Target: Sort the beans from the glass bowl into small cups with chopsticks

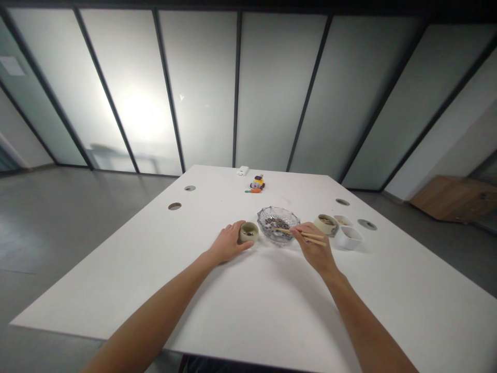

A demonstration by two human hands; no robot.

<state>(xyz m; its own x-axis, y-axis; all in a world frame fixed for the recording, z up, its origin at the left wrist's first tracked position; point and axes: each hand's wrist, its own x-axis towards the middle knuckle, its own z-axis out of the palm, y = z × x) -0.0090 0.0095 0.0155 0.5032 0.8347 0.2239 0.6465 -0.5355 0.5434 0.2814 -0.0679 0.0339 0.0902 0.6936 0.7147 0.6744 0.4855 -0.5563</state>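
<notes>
My left hand (229,242) is wrapped round a small pale green cup (248,239) standing on the white table. A little of something dark lies in the cup. Between the fingers of my right hand (316,249) is a pair of wooden chopsticks (310,237). Their tips reach into a clear cut-glass bowl (278,239), among many small dark pieces (276,224) too small to name. The bowl sits between my hands, just right of the cup. Whether the tips grip a piece, I cannot tell.
Right of my right hand stand another pale green cup (322,224) and two white bowls (349,239), (341,220). Farther back lie a toy vehicle (257,182), an orange toy carrot (254,191) and a white box (243,170). Round holes (174,206) pierce the white table (155,269).
</notes>
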